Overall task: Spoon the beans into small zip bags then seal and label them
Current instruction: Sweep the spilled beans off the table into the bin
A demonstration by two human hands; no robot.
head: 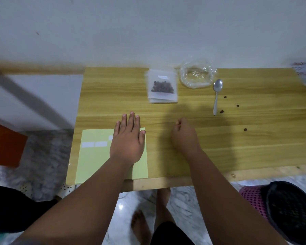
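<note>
Beans (162, 86), small and dark brown, lie in a low heap inside a clear zip bag (162, 95) at the far side of the table (254, 147), well beyond both hands. The heap runs left to right. The bag lies flat, its white label (162, 77) toward the wall. Nearest me, the left hand (127, 138) rests flat with straight fingers on a pale green sticker sheet (95, 160). The right hand (183, 137) is near it over bare wood, fingers curled in, tips against the thumb. Farther out, the bag tops a stack of bags (163, 101). To its right lie a crumpled plastic bag (195, 75) and a spoon (216, 96), handle toward the person, with loose beans (238, 105) scattered beside it.
</note>
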